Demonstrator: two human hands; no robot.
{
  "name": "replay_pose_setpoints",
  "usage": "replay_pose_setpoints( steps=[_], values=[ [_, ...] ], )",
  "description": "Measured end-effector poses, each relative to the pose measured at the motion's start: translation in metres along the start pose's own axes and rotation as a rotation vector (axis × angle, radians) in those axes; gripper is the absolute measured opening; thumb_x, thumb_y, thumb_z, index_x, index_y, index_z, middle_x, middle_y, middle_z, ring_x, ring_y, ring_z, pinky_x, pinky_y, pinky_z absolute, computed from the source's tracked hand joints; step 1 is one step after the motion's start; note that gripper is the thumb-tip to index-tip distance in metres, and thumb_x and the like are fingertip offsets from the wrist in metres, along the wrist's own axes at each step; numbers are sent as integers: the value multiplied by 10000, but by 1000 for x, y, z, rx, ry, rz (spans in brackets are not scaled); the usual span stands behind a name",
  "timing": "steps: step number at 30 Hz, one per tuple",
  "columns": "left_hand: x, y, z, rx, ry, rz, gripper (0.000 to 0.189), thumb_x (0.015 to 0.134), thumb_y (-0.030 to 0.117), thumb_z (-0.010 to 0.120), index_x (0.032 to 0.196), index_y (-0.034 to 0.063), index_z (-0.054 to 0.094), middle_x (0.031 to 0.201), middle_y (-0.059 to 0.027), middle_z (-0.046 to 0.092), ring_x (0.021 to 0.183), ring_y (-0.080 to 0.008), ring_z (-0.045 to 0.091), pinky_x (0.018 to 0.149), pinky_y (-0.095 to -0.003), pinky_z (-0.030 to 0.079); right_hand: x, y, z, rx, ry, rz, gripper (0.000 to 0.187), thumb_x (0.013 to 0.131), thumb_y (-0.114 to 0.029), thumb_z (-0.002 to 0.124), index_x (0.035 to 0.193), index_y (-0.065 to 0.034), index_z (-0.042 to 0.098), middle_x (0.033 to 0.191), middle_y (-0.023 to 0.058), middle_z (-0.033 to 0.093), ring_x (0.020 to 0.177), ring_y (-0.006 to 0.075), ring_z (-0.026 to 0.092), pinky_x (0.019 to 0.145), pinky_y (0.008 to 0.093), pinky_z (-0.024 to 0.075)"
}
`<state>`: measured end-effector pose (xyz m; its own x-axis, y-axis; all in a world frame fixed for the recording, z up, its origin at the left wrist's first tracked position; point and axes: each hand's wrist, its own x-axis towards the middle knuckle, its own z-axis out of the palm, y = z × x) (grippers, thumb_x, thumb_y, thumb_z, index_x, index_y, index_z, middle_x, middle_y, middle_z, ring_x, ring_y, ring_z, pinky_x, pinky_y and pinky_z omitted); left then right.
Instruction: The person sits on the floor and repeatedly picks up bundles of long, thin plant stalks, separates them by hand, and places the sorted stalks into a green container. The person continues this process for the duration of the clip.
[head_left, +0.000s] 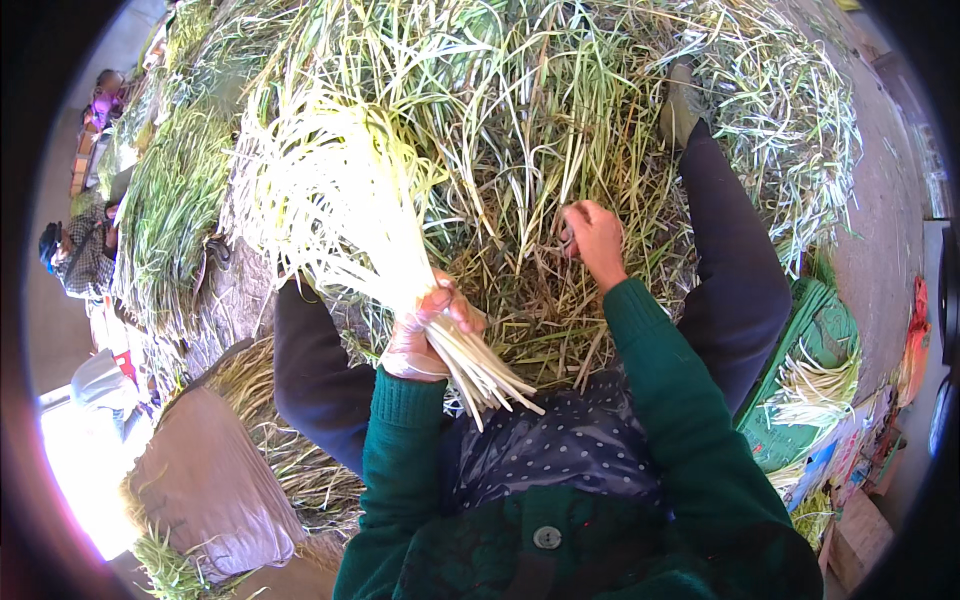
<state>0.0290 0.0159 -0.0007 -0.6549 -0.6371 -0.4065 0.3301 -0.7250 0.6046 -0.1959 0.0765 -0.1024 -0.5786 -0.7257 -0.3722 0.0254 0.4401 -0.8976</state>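
Observation:
My left hand (435, 322) is closed round a bundle of long pale stalks (367, 202). The cut-looking white ends stick out below my fist toward my lap, and the leafy ends fan out up and left, washed out by bright light. To the right, my right hand (594, 238) hangs over a heap of loose green and yellowed stalks (517, 150) between my legs. Its fingers are curled; whether they grip a stalk cannot be told. A dark apron with white dots (555, 450) covers my lap.
More green stalks (176, 217) are heaped at the left. A green sack (787, 435) with pale stalks (814, 390) on it lies by my right leg. A pale cloth (217, 480) covers stalks at the lower left. Several people sit beyond the left heap, one in a checked top (86, 259).

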Motion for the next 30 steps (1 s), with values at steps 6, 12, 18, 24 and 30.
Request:
replay_pose_setpoints(
  steps=[6, 12, 18, 24, 30],
  values=[
    [14, 3, 14, 80, 75, -68, 292, 736, 189, 720, 939, 81, 541, 574, -13, 496, 508, -143, 486, 516, -303, 404, -12, -9, 4, 307, -20, 50, 203, 848, -132, 554, 884, 66, 583, 598, 48, 551, 424, 93, 486, 380, 230, 410],
    [45, -4, 35, 379, 102, 24, 282, 758, 31, 658, 1022, -11, 570, 669, -29, 566, 560, -117, 537, 497, -230, 469, -65, -52, 4, 98, -168, -197, 141, 868, -133, 551, 869, 4, 585, 616, 76, 602, 464, 79, 536, 396, 212, 440],
    [49, -14, 30, 485, 97, 44, 135, 740, 10, 668, 864, -3, 616, 671, -39, 588, 521, -111, 529, 469, -228, 430, -80, -60, 10, -129, -140, -496, 110, 807, -123, 612, 839, -25, 573, 612, 130, 584, 496, 238, 571, 477, 320, 440],
    [51, -18, 32, 532, 142, 33, 126, 755, 47, 645, 863, 22, 585, 621, -29, 551, 503, -117, 507, 455, -222, 413, -61, -76, -5, 590, -321, 128, 299, 879, -217, 552, 1101, -19, 516, 583, -6, 529, 435, 51, 510, 356, 151, 355],
    [61, -24, 27, 349, 238, 94, 136, 723, 5, 648, 849, 10, 598, 659, -37, 565, 497, -128, 512, 448, -234, 413, -66, -47, 14, 796, -215, 183, 143, 863, -154, 549, 888, -13, 547, 567, -14, 502, 398, 54, 437, 353, 183, 362]
  ],
)
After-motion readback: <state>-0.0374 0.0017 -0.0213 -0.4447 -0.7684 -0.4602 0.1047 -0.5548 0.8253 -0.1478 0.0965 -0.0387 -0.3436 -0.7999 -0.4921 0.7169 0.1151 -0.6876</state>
